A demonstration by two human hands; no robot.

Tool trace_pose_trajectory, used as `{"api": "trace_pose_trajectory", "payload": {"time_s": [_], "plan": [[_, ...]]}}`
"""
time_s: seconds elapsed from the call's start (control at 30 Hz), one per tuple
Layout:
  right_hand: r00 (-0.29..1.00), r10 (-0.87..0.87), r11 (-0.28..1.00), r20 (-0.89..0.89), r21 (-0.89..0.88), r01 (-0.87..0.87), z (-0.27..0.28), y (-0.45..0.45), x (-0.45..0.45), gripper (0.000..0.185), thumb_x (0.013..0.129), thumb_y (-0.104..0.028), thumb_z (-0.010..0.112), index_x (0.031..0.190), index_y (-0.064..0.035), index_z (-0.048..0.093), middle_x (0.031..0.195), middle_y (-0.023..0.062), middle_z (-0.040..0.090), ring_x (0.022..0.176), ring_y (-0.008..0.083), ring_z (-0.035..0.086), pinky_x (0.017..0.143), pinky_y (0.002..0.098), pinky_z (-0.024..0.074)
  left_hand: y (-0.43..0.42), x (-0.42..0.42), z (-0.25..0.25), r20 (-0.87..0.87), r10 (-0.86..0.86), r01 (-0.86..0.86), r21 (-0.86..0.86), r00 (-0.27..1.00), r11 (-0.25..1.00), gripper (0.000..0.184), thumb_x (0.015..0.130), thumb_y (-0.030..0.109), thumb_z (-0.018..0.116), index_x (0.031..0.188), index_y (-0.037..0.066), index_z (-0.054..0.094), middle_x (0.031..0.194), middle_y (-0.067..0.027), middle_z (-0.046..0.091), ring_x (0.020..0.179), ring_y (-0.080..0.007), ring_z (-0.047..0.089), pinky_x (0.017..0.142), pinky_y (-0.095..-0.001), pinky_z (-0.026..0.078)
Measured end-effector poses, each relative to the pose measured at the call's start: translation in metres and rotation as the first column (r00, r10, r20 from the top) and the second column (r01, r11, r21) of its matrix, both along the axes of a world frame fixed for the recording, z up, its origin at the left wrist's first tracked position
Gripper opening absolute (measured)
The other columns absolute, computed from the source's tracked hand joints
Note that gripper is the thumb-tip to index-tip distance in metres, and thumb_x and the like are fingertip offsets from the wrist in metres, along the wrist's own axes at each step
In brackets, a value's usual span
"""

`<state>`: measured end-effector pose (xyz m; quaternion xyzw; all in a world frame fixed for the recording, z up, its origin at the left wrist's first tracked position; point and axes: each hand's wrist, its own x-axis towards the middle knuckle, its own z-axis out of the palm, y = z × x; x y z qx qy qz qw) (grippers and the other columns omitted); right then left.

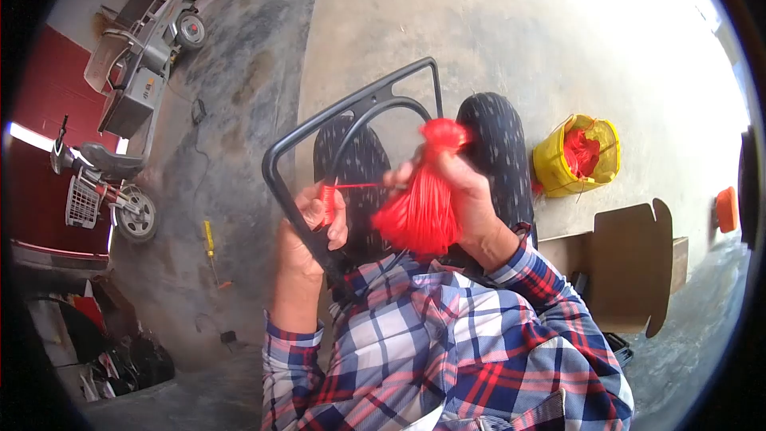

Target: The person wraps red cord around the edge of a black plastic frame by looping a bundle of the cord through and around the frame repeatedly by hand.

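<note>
A black metal frame (319, 118) with a curved inner bar leans over my knees. My left hand (313, 227) is closed around its lower side, where red cord is wound in a short coil (327, 201). A strand of red cord (359, 185) runs taut from that coil to my right hand. My right hand (471, 199) grips a thick bundle of red cord (421, 211), gathered at the top and fanning out below. The fingertips of my right hand are partly hidden behind the bundle.
To the right stand a yellow bucket (550, 161) holding red cord and an open cardboard box (630, 267). A yellow-handled screwdriver (209, 241) lies on the floor at left. Beyond are a parked scooter (108, 191), a three-wheeled vehicle (140, 96) and an orange object (727, 209).
</note>
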<state>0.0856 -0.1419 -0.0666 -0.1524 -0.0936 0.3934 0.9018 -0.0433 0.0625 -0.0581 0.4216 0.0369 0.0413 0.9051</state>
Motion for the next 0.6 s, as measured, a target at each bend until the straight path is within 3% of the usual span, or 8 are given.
{"api": "trace_pose_trajectory", "payload": {"time_s": [0.07, 0.23, 0.3, 0.37, 0.47, 0.5, 0.57, 0.6], "plan": [[0.999, -0.042, 0.998, -0.021, 0.042, 0.043, -0.006, -0.001, 0.012, 0.042, 0.096, -0.042, 0.054, 0.109, -0.0012, 0.052, 0.114, 0.0226, 0.064, 0.107, 0.0352, 0.063, 0.090, 0.0512, 0.0532, -0.001, -0.005, -0.001, -0.016, 0.006, -0.005, 0.011, 1.000, 1.000, 0.034, 0.092, 0.024, 0.064, 0.112, -0.003, 0.057, 0.089, -0.0116, 0.057, 0.056, -0.0150, 0.050, 0.042, -0.0259, 0.038], [0.921, -0.318, 0.930, -0.227, 0.116, 0.349, -0.033, -0.030, 0.092, 0.046, 0.099, -0.046, 0.047, 0.101, -0.0002, 0.054, 0.102, 0.0201, 0.066, 0.094, 0.0365, 0.066, 0.084, 0.0540, 0.0544, -0.001, -0.012, -0.003, 0.004, 0.091, -0.091, -0.024, 0.996, 0.996, 0.031, 0.092, 0.023, 0.064, 0.111, -0.001, 0.059, 0.093, -0.0120, 0.059, 0.058, -0.0160, 0.051, 0.043, -0.0266, 0.039], [0.918, -0.375, 0.923, -0.128, 0.035, 0.382, -0.029, -0.046, 0.102, 0.043, 0.097, -0.041, 0.050, 0.104, 0.0015, 0.053, 0.099, 0.0193, 0.065, 0.092, 0.0368, 0.066, 0.082, 0.0567, 0.0543, 0.006, -0.011, -0.007, 0.009, 0.127, -0.125, -0.089, 0.992, 0.988, 0.029, 0.093, 0.022, 0.064, 0.113, 0.000, 0.059, 0.094, -0.0118, 0.060, 0.058, -0.0163, 0.051, 0.042, -0.0267, 0.039], [0.990, -0.137, 0.964, 0.043, -0.225, 0.144, 0.027, -0.038, 0.059, 0.035, 0.091, -0.023, 0.055, 0.113, 0.0030, 0.052, 0.099, 0.0156, 0.065, 0.090, 0.0338, 0.066, 0.083, 0.0526, 0.0547, -0.003, -0.008, -0.001, -0.035, 0.126, -0.128, -0.063, 0.991, 0.990, 0.033, 0.094, 0.026, 0.062, 0.113, 0.000, 0.059, 0.092, -0.0108, 0.060, 0.058, -0.0157, 0.051, 0.042, -0.0259, 0.039], [0.926, 0.299, 0.922, 0.231, -0.320, -0.218, 0.031, -0.022, 0.024, 0.063, 0.069, 0.012, 0.052, 0.132, 0.0009, 0.046, 0.112, 0.0117, 0.063, 0.099, 0.0205, 0.064, 0.091, 0.0344, 0.0510, -0.008, 0.008, 0.006, -0.054, -0.012, 0.011, -0.011, 0.998, 1.000, 0.041, 0.095, 0.039, 0.058, 0.110, 0.002, 0.060, 0.084, -0.0089, 0.060, 0.058, -0.0165, 0.052, 0.042, -0.0264, 0.038], [0.887, 0.413, 0.896, 0.208, -0.265, -0.356, 0.041, -0.019, 0.012, 0.057, 0.078, 0.009, 0.056, 0.133, 0.0012, 0.046, 0.110, 0.0108, 0.065, 0.096, 0.0184, 0.066, 0.086, 0.0313, 0.0521, -0.017, 0.009, 0.009, -0.108, 0.080, -0.084, -0.028, 0.991, 0.996, 0.046, 0.093, 0.045, 0.057, 0.110, 0.002, 0.060, 0.083, -0.0095, 0.061, 0.059, -0.0171, 0.054, 0.044, -0.0272, 0.039], [0.828, 0.387, 0.906, 0.405, -0.335, -0.260, 0.058, -0.010, 0.000, 0.039, 0.086, 0.000, 0.062, 0.123, 0.0022, 0.051, 0.107, 0.0109, 0.067, 0.093, 0.0145, 0.065, 0.082, 0.0284, 0.0513, -0.037, 0.008, 0.013, -0.221, 0.264, -0.279, -0.037, 0.939, 0.960, 0.057, 0.090, 0.056, 0.056, 0.110, 0.002, 0.059, 0.083, -0.0107, 0.062, 0.063, -0.0182, 0.058, 0.047, -0.0288, 0.041], [0.823, 0.302, 0.917, 0.480, -0.382, -0.113, 0.055, -0.007, 0.000, 0.034, 0.087, -0.002, 0.064, 0.118, 0.0024, 0.052, 0.104, 0.0102, 0.067, 0.091, 0.0133, 0.064, 0.080, 0.0283, 0.0511, -0.033, 0.008, 0.012, -0.061, 0.115, -0.121, -0.100, 0.991, 0.988, 0.058, 0.092, 0.059, 0.052, 0.111, 0.005, 0.059, 0.087, -0.0115, 0.064, 0.066, -0.0205, 0.060, 0.049, -0.0299, 0.043]]}}
